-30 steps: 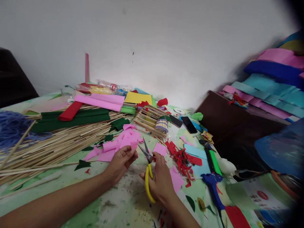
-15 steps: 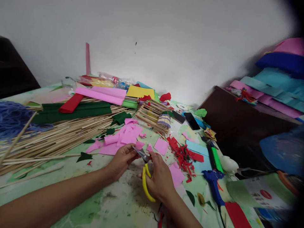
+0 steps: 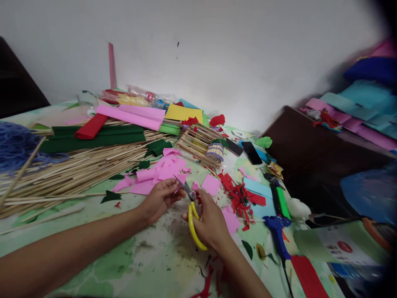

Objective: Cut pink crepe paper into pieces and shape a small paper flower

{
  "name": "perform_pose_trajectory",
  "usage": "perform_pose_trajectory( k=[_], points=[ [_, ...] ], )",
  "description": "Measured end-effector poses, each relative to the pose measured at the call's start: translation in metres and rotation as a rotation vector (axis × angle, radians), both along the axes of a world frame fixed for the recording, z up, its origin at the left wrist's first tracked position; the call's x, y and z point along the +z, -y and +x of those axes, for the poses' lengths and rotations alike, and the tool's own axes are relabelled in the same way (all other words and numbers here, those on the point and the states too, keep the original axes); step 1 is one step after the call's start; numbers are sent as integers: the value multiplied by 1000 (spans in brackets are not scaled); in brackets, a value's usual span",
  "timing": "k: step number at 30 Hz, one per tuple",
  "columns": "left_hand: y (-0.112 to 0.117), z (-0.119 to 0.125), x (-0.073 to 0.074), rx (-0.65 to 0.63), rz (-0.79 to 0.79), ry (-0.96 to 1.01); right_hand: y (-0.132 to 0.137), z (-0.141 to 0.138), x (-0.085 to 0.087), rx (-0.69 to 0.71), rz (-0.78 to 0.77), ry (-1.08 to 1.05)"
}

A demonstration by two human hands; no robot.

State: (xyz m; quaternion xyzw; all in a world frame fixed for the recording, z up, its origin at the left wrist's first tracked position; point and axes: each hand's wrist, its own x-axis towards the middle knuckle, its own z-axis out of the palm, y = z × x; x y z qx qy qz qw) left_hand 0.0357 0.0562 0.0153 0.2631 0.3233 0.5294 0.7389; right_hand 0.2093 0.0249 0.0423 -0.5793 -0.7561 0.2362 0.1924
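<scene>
The left hand (image 3: pixel 164 200) has its thumb and fingertips pinched together on what looks like a small pink piece (image 3: pixel 178 190), mostly hidden by the fingers, while the right hand (image 3: pixel 211 219) is clamped around the yellow-handled scissors (image 3: pixel 190 193), whose blades point far and left, just beside the left fingertips. Both hands are above the near middle of the table (image 3: pixel 155 252), between a heap of pink paper (image 3: pixel 164 167) on the far left and a tangle of red scraps (image 3: pixel 242 203) on the right. The main risk seems to be a nicked finger: the blades lie so near the pinch that a small slip of either hand could bring an edge onto skin. The piece looks small and thin, so it might bend between the blades or drop from a loose pinch, and it would be hard to pick out if it fell among the pink paper. If the right elbow or sleeve swung wide, it could catch the blue glue gun (image 3: pixel 278 234) or its cord on the right; whether the gun is hot, I cannot tell.
</scene>
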Motion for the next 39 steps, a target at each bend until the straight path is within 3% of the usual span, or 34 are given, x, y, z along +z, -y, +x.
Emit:
perform_pose_trajectory(
  k=[6,15,20,28,39],
  points=[
    [-1,2,2,68,79,21,4,0,1,16,-10,-5],
    [-9,-1,-1,165,-88,139,4,2,0,-12,23,116],
    [-9,-1,0,146,-130,105,3,5,1,-18,33,132],
    [-4,0,-4,38,-12,-2,6,3,3,12,20,127],
    [-3,0,-7,6,88,-27,8,3,1,60,11,113]
  ],
)
